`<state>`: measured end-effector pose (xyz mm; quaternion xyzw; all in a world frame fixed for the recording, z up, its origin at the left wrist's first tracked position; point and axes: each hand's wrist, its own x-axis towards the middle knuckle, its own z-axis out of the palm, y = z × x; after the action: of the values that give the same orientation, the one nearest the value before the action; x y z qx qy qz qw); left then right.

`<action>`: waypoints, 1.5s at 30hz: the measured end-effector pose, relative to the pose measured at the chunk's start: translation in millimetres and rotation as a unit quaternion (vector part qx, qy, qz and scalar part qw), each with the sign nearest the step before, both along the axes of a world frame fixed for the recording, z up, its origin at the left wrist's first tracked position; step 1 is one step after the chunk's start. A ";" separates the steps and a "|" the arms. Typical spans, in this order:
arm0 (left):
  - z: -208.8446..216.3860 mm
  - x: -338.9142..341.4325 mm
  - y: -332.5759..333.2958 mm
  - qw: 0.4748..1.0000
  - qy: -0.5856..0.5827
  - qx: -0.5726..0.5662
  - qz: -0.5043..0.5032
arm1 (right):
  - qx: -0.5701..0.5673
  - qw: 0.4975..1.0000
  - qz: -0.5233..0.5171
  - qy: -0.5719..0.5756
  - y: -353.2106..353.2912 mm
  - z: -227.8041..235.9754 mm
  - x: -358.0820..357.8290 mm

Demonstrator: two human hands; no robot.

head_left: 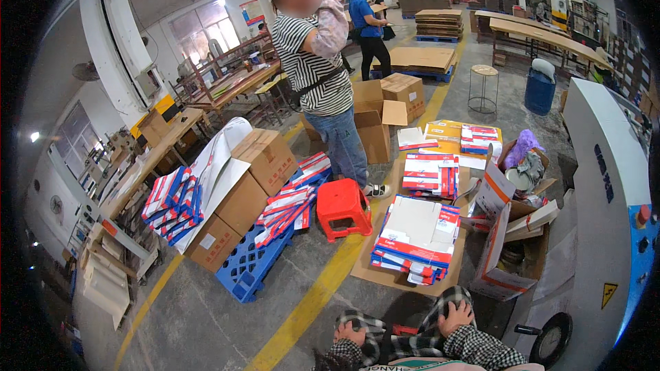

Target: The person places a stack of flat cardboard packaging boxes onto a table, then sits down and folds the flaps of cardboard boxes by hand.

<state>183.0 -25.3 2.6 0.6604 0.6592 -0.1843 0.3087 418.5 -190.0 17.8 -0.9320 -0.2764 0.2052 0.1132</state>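
My left hand (350, 334) rests on my left knee, its fingers apart and nothing in it. On my other knee lies my right hand (456, 317), fingers spread, also without anything in it. Both knees are in black-and-white checked trousers (371, 323). Just ahead of them, a stack of flat red, white and blue cartons (416, 233) lies on a brown cardboard sheet (364, 271) on the floor. Behind it are a smaller stack of the same cartons (431, 173) and a further pile (479, 139). Neither hand touches any of these.
A red plastic stool (344, 209) stands left of the stack, by a person in a striped shirt (320, 62). Further left, cartons and boxes sit on a blue pallet (247, 268). On the right are an open scrap box (498, 278) and a grey machine (601, 185) with a handwheel (552, 340).
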 end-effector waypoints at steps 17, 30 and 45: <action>-55.8 -2.6 8.8 0.999 -0.027 0.019 -0.022 | 0.016 1.000 -0.017 -0.010 -3.7 1.0 8.3; -181.1 -61.3 18.3 0.656 -0.020 0.722 -0.218 | 0.004 0.998 -0.050 0.037 8.1 -17.3 0.2; -141.2 -28.1 13.0 0.996 -0.024 0.084 -0.016 | -0.024 0.997 -0.044 0.052 2.9 2.5 10.1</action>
<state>154.9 -12.3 -138.7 0.6989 0.6539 -0.1171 0.2651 428.6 -187.1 20.3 -0.9339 -0.2240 0.2545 0.1138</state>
